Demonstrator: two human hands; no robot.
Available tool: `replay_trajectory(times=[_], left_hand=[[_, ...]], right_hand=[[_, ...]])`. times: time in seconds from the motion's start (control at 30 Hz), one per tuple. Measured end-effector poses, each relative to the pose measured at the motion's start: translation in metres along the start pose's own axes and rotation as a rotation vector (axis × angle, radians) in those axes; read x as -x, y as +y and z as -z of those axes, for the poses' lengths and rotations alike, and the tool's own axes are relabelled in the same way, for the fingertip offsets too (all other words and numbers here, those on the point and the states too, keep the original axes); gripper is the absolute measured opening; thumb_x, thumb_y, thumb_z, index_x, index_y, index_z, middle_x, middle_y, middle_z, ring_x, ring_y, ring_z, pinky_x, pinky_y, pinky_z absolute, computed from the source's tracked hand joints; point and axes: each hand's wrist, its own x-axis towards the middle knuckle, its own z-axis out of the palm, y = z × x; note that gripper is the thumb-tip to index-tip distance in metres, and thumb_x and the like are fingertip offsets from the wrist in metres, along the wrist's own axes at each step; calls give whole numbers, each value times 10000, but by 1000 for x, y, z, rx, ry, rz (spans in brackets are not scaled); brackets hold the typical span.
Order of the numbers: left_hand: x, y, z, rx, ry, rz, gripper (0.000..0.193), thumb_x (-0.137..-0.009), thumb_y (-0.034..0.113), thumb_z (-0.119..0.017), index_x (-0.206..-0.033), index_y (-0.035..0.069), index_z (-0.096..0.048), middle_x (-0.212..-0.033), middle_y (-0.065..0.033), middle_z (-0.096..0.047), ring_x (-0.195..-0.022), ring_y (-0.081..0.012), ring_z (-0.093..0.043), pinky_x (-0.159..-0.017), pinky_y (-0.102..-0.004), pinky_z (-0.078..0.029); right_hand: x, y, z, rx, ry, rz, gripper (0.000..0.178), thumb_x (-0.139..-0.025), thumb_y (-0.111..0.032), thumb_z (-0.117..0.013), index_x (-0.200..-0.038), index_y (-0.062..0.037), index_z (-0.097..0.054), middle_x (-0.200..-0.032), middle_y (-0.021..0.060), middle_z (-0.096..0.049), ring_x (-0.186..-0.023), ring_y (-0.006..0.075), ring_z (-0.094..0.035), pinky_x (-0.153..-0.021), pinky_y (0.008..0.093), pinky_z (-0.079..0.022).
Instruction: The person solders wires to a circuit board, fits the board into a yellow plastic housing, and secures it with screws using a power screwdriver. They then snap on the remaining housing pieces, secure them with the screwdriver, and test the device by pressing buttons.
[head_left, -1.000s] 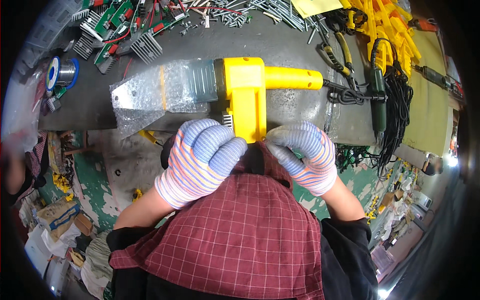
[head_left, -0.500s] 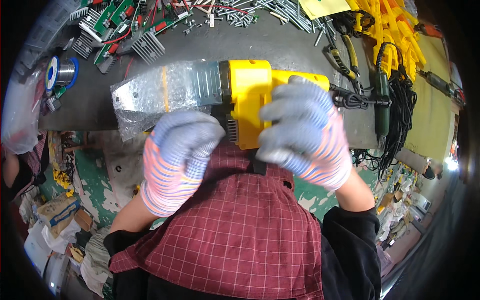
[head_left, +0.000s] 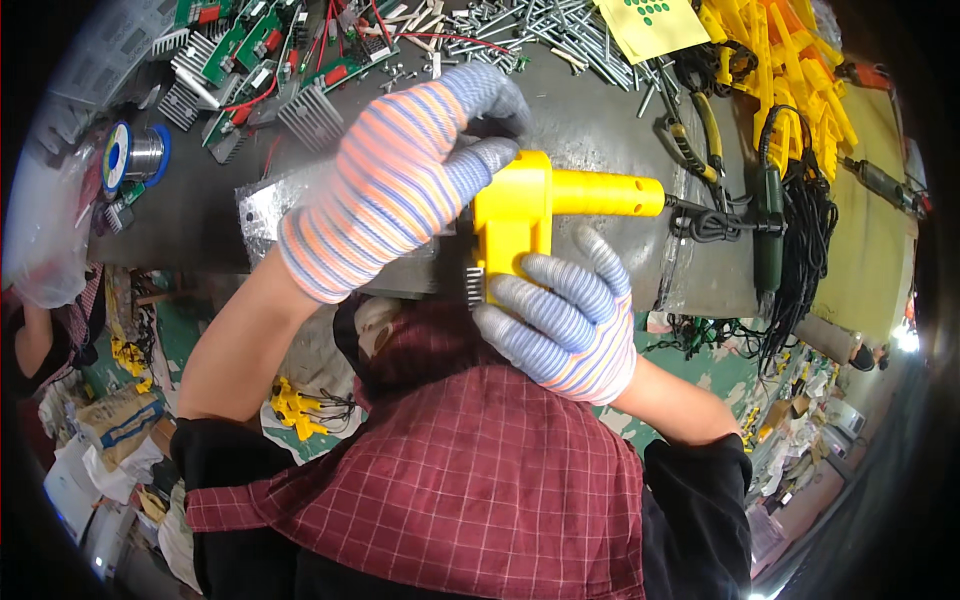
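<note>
L hand [head_left: 400,180] has lifted onto yellow tool [head_left: 515,215], fingers curled over it; R hand [head_left: 565,325] grips its near end. Keep it steady w/ both.

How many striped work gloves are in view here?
2: left hand lies over the top of the yellow tool; right hand grips its near edge. No others visible.
</note>
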Motion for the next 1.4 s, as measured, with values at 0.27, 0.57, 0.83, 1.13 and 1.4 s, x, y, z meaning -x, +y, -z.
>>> replay_trajectory(times=[0.27,0.57,0.83,1.13,1.4], left_hand=[[-2,12,6,-198,-114,-2,220,-945,62,-621,-1159,20,-649,-1041,-88,-716,-965,-158,-674,-880,-299,-530],[-3,16,17,-334,-287,-34,339,-938,128,-610,-1254,4,-628,-1138,-174,-679,-1048,-315,-671,-924,-363,-523],[-9,25,11,-515,-224,-283,332,-921,108,-605,-1240,25,-641,-1143,-168,-680,-1052,-334,-666,-935,-393,-519],[-72,-21,-2,-1387,-88,-366,176,-834,148,-619,-991,88,-670,-877,-108,-658,-871,-290,-668,-785,-421,-521],[-82,-4,1,-1473,-199,-304,145,-799,135,-626,-919,53,-638,-847,-133,-675,-859,-317,-678,-755,-431,-530]], right_hand=[[-25,53,42,-228,-119,-94,290,-750,-154,-764,-1034,-136,-706,-1012,78,-684,-978,294,-664,-927,468,-513],[-87,162,5,418,-284,-227,159,-869,-125,-652,-1012,-66,-685,-915,117,-676,-855,285,-669,-726,379,-536],[-97,159,1,741,-409,105,172,-827,-141,-633,-995,-103,-635,-912,83,-649,-845,270,-678,-720,382,-557],[-62,131,62,-110,-53,-276,119,-895,-121,-651,-976,-33,-644,-904,149,-636,-863,350,-638,-750,418,-514],[0,92,69,-69,33,-290,190,-730,-90,-758,-897,-80,-669,-979,111,-668,-907,322,-645,-827,416,-508]])
